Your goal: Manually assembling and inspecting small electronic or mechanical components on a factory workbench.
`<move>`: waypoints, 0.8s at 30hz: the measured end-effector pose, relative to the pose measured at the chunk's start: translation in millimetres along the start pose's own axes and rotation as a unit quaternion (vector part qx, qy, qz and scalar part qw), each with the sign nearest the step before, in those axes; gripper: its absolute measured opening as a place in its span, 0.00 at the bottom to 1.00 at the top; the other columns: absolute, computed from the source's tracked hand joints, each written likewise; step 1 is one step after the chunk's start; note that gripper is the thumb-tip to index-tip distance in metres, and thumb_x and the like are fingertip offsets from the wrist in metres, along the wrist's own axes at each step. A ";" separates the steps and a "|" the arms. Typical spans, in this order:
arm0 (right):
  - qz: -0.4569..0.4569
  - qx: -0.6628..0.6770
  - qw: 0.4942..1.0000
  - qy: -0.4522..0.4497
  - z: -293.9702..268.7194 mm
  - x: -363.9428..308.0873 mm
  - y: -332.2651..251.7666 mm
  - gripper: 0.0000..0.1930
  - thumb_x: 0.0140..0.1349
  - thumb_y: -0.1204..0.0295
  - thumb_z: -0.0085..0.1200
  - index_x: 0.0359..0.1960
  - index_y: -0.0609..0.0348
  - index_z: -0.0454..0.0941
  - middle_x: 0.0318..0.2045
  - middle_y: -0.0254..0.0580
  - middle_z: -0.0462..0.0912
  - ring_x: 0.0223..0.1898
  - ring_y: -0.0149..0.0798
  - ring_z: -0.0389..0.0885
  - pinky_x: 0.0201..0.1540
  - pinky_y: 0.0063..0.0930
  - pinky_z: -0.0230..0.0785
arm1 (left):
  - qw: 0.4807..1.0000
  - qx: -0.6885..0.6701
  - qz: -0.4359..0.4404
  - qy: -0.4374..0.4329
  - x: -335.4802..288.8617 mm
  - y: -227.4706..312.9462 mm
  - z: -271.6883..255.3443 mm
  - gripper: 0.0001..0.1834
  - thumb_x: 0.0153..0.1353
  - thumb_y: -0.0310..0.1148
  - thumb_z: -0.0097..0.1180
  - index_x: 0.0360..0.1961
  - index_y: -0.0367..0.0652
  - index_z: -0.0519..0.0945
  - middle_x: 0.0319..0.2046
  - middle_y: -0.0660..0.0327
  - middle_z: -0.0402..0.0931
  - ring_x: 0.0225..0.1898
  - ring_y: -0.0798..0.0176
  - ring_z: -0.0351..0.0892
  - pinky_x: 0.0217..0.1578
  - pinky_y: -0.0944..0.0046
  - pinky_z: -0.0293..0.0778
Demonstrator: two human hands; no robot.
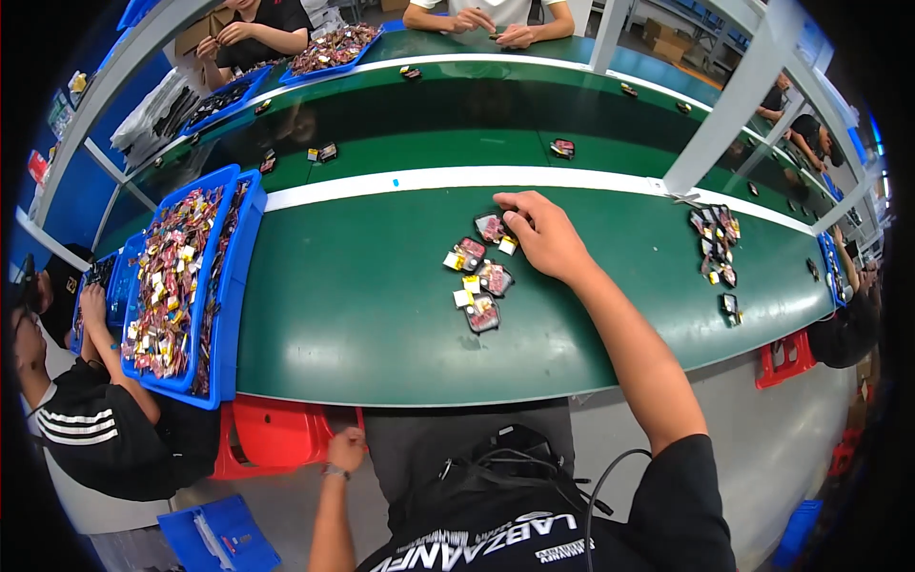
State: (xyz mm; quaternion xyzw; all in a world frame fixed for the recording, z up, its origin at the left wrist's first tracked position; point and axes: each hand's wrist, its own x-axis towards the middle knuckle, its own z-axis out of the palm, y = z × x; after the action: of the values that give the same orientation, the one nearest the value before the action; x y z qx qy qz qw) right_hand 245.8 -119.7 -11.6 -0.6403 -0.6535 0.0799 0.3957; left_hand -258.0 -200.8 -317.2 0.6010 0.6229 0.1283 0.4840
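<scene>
Packets with black rims, clear covers and reddish-pink contents (495,277), four in a loose, uneven column on the middle of a long, smooth green tabletop (353,334); small white-and-yellow tags (462,297) lying against or just beside them. At the topmost packet, bare right hand (548,236), palm down, reaching in from the lower right out of a short black sleeve (677,505). Thumb and forefinger a little apart at the packet's edge, remaining fingers mostly hidden; impossible to tell whether clamped on it or only touching.

Below the table's near edge, bare left hand (345,450), with a narrow band (335,471) around the wrist, near a bright red plastic seat (281,434). Fingers bent inward, too small to tell whether pressed together.

At the tabletop's left end, rectangular blue plastic trays (226,357), overlapping, heaped with many small tagged pieces. Toward the right end, another cluster of similar black-rimmed packets (715,243). Beyond a straight white strip (477,176), more packets scattered along a shiny dark-green surface (429,143). On the far side, a person in a white top (486,11); at the left, a seated co-worker in a black top with white stripes (81,429).
</scene>
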 end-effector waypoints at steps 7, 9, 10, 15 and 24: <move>0.071 0.070 0.994 -0.036 -2.6 2.9 -15.6 0.18 0.63 0.73 0.51 0.54 0.62 0.76 0.43 0.48 0.80 0.39 0.41 0.79 0.48 0.33 0.72 | 0.858 -0.056 0.283 -0.425 -109.5 334.8 -105.4 0.10 0.65 0.30 0.55 0.41 0.37 0.84 0.37 0.59 0.85 0.35 0.65 0.84 0.40 0.65 0.77; 0.027 0.014 0.998 -0.060 -2.7 9.0 -11.5 0.19 0.64 0.73 0.51 0.57 0.60 0.75 0.46 0.46 0.79 0.35 0.37 0.76 0.44 0.30 0.71 | 0.807 -0.023 0.387 -0.447 -99.5 393.3 -104.2 0.10 0.67 0.29 0.53 0.39 0.33 0.83 0.37 0.55 0.84 0.36 0.66 0.83 0.39 0.66 0.78; -0.011 0.008 0.999 -0.042 0.2 11.8 -5.5 0.20 0.63 0.72 0.52 0.58 0.60 0.74 0.46 0.48 0.79 0.35 0.39 0.76 0.45 0.32 0.71 | 0.810 -0.016 0.397 -0.431 -86.8 418.3 -101.5 0.10 0.67 0.29 0.53 0.39 0.33 0.82 0.37 0.56 0.84 0.35 0.66 0.83 0.39 0.66 0.78; -0.069 -0.067 0.988 -0.124 12.0 30.3 -18.4 0.12 0.58 0.74 0.55 0.44 0.62 0.81 0.43 0.50 0.82 0.41 0.48 0.81 0.45 0.34 0.73 | 0.895 -0.049 0.386 -0.216 26.9 488.8 -64.0 0.11 0.66 0.30 0.53 0.45 0.36 0.78 0.41 0.61 0.81 0.36 0.70 0.79 0.38 0.67 0.77; 0.206 0.347 0.912 -0.080 4.3 42.1 -2.0 0.07 0.66 0.75 0.53 0.44 0.62 0.75 0.36 0.35 0.82 0.35 0.25 0.77 0.38 0.21 0.71 | 0.919 -0.136 0.335 -0.158 110.7 467.1 -24.6 0.12 0.66 0.27 0.52 0.48 0.34 0.78 0.42 0.56 0.82 0.39 0.68 0.82 0.40 0.67 0.79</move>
State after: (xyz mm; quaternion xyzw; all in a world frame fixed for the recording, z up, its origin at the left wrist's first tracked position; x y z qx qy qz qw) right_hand 247.2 -80.4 4.2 -0.5748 -0.4679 0.4322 0.5137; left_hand 36.3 20.5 -8.1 0.7157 0.2768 0.2697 0.5817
